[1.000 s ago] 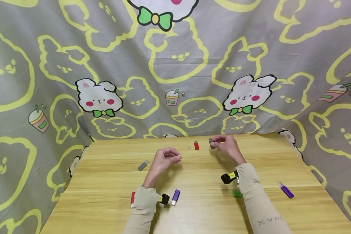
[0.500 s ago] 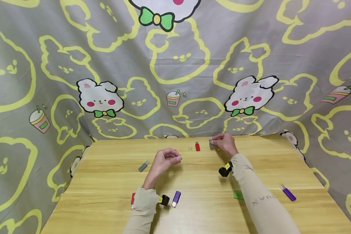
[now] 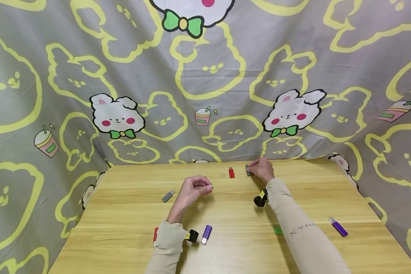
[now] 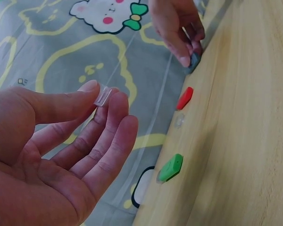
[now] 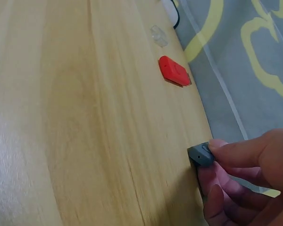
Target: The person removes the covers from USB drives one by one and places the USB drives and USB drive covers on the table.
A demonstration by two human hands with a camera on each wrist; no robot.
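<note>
My left hand (image 3: 191,190) is raised above the table and pinches a small clear plastic cap (image 4: 103,96) between thumb and fingertips. At the table's back edge my right hand (image 3: 263,170) pinches a grey USB flash drive (image 5: 201,154) between thumb and fingers, with the drive low against the wood. Left of that drive lies a red USB flash drive (image 3: 231,172), its plug end toward the curtain. A second clear cap (image 5: 159,36) rests beside the red drive. In the left wrist view a green USB flash drive (image 4: 171,168) lies near the back edge.
Another grey drive (image 3: 168,196) lies at left. Purple drives lie in front (image 3: 206,234) and at right (image 3: 338,227). My sleeves partly cover a red drive (image 3: 155,236) and a green one (image 3: 278,230). A patterned curtain (image 3: 219,87) hangs behind the wooden table (image 3: 130,213).
My right hand has lowered the grey drive toward the table, and its forearm has swung left. The left hand stays nearly still with the clear cap.
</note>
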